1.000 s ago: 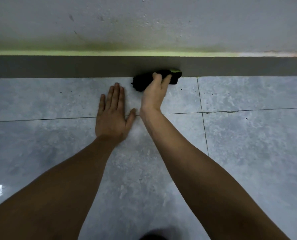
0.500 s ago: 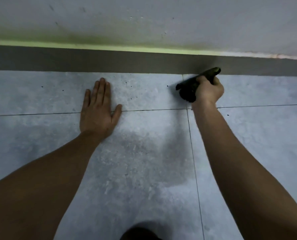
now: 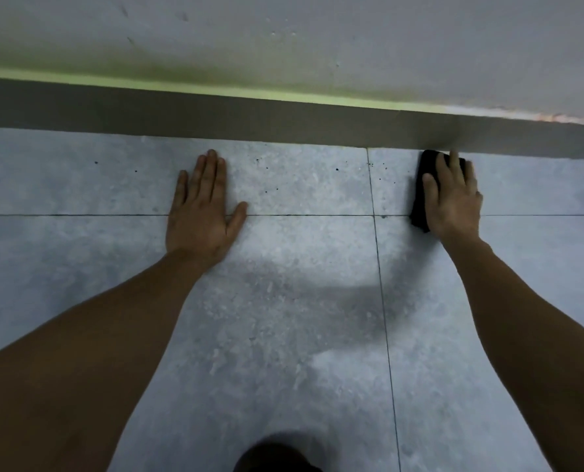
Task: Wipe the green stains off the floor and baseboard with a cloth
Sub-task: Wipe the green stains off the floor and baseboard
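Observation:
My right hand point(image 3: 454, 195) lies flat on a black cloth point(image 3: 420, 199), pressing it onto the grey tiled floor point(image 3: 300, 301) just below the dark grey baseboard point(image 3: 249, 120). Only the cloth's left edge and top corners show past my fingers. A green stain point(image 3: 283, 94) runs along the baseboard's top edge and smears up the white wall point(image 3: 351, 39). My left hand point(image 3: 202, 206) rests palm down on the floor, fingers apart, holding nothing, well left of the cloth.
Small dark specks point(image 3: 337, 169) dot the tile near the baseboard between my hands. Grout lines point(image 3: 375, 233) cross the floor. A dark rounded shape point(image 3: 273, 454) sits at the bottom edge, below me.
My right hand has moved the cloth rightwards along the baseboard and down onto the floor, and now lies flat over it instead of gripping it. My left hand stays planted.

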